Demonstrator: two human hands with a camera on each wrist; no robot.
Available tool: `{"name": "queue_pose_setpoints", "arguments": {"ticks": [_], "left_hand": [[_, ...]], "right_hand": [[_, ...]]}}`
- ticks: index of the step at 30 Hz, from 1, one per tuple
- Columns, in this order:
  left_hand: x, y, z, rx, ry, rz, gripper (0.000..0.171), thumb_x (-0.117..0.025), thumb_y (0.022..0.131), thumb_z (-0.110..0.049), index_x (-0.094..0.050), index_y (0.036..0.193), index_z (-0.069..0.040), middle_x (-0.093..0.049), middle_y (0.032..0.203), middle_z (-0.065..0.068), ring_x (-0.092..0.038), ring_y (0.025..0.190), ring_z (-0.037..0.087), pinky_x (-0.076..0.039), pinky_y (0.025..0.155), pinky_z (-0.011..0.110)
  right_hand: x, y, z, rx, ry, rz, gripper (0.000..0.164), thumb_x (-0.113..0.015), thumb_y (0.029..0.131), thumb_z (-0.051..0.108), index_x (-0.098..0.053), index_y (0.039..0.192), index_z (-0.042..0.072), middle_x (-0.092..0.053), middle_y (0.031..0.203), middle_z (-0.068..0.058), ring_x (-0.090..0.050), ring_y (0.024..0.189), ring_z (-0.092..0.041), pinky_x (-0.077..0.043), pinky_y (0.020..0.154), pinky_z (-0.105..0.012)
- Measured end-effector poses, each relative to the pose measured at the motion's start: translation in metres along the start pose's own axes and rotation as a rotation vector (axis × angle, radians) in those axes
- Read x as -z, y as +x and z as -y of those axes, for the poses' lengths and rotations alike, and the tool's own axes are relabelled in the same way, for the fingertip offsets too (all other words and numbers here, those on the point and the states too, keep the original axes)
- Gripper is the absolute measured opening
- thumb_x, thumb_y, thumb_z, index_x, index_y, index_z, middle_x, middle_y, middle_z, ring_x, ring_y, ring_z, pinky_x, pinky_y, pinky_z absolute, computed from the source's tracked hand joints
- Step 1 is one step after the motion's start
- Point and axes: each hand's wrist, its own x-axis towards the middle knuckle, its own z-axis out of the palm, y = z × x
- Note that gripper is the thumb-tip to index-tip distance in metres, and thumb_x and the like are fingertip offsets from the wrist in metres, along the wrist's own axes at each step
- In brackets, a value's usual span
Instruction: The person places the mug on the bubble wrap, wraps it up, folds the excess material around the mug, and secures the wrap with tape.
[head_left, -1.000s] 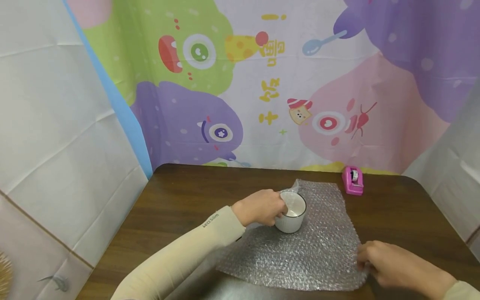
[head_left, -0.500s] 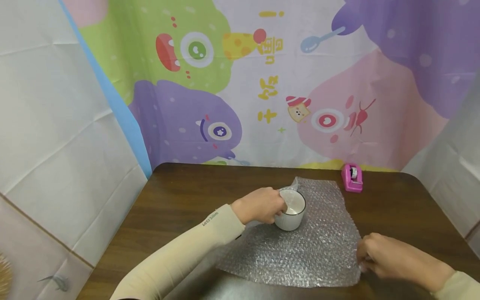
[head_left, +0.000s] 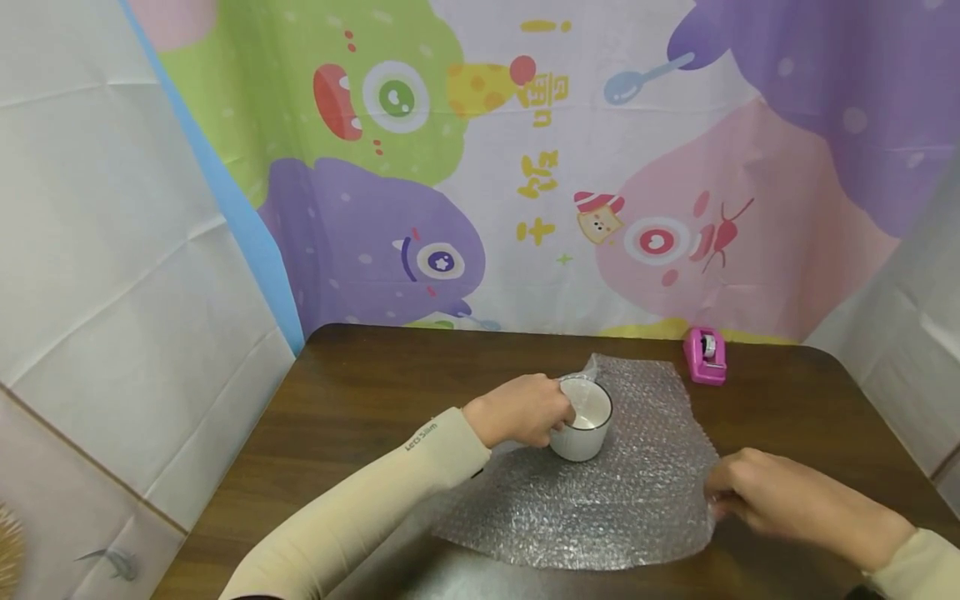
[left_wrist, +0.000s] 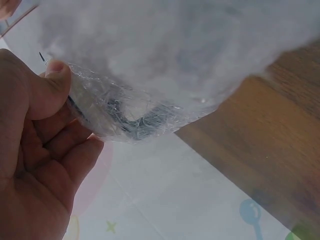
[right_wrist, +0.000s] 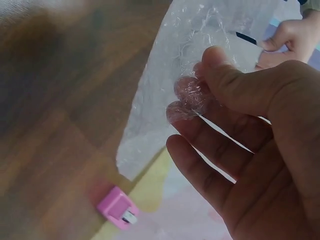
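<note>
A white cup [head_left: 581, 443] with a dark rim stands upright on a sheet of bubble wrap [head_left: 600, 517] in the head view. My left hand [head_left: 521, 410] grips the cup's near-left rim, and a flap of wrap lies over that side. In the left wrist view the thumb of my left hand [left_wrist: 37, 105] presses wrap against the rim, with the fingers curled on the other side. At the sheet's right edge, my right hand [head_left: 772, 492] pinches the wrap. The right wrist view shows the thumb and fingertips of my right hand [right_wrist: 240, 115] with clear wrap between them.
A pink tape dispenser [head_left: 705, 357] stands at the back right of the dark wooden table [head_left: 360, 375], just beyond the sheet. Behind the table hangs a printed cartoon cloth [head_left: 525, 167], and pale panels [head_left: 112, 208] flank the sides.
My right hand has moved away from me and slightly left, drawing the right edge of the bubble wrap up and inward. My left hand and the cup have stayed in place.
</note>
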Motion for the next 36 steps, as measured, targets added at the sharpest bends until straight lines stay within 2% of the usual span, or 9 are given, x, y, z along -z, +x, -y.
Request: {"name": "queue_pose_setpoints", "arguments": {"ticks": [4,14,25,28,31,36], "left_hand": [[0.001,0.000,0.000,0.000,-0.001,0.005,0.013,-0.076,0.087,-0.013,-0.079,0.093,-0.025,-0.077,0.093,-0.013,-0.071,0.082,0.006,-0.058,0.077,0.023],[0.000,0.000,-0.001,0.002,-0.012,0.014,0.014,-0.076,0.088,-0.014,-0.080,0.097,-0.024,-0.077,0.095,-0.013,-0.072,0.084,0.007,-0.058,0.078,0.022],[-0.001,0.001,0.000,0.001,-0.003,0.001,0.011,-0.077,0.088,-0.015,-0.080,0.093,-0.024,-0.077,0.090,-0.013,-0.070,0.079,0.006,-0.058,0.076,0.023],[-0.001,0.001,-0.001,0.003,-0.013,0.004,0.010,-0.075,0.090,-0.016,-0.080,0.094,-0.024,-0.077,0.091,-0.012,-0.070,0.079,0.007,-0.058,0.076,0.024],[0.000,0.001,-0.001,0.005,-0.017,0.006,0.009,-0.075,0.091,-0.018,-0.080,0.095,-0.024,-0.077,0.092,-0.011,-0.071,0.080,0.008,-0.059,0.077,0.025],[0.002,0.000,-0.001,0.009,-0.015,0.007,0.008,-0.075,0.092,-0.018,-0.080,0.095,-0.024,-0.077,0.091,-0.011,-0.071,0.081,0.009,-0.059,0.078,0.026]], "right_hand": [[0.008,0.005,0.001,0.020,-0.036,-0.035,0.036,-0.085,0.072,0.001,-0.059,0.072,0.026,-0.056,0.073,0.023,-0.044,0.069,0.013,-0.037,0.053,-0.007],[0.025,0.016,0.006,0.003,-0.139,-0.087,0.034,-0.085,0.075,0.009,-0.058,0.075,0.030,-0.050,0.076,0.026,-0.044,0.070,0.013,-0.037,0.056,-0.007],[0.033,0.023,0.006,0.040,-0.203,-0.138,0.029,-0.084,0.075,0.015,-0.059,0.078,0.029,-0.047,0.077,0.023,-0.041,0.071,0.012,-0.036,0.057,-0.007],[0.033,0.024,0.005,0.043,-0.220,-0.148,0.025,-0.082,0.078,0.017,-0.060,0.080,0.028,-0.048,0.078,0.022,-0.042,0.072,0.012,-0.037,0.057,-0.009],[0.034,0.025,0.007,0.012,-0.248,-0.154,0.020,-0.079,0.086,0.025,-0.061,0.080,0.028,-0.048,0.079,0.023,-0.041,0.072,0.012,-0.038,0.056,-0.010],[0.033,0.028,0.008,-0.016,-0.274,-0.178,0.021,-0.066,0.098,0.038,-0.060,0.081,0.028,-0.045,0.079,0.023,-0.038,0.070,0.013,-0.036,0.056,-0.010]]}}
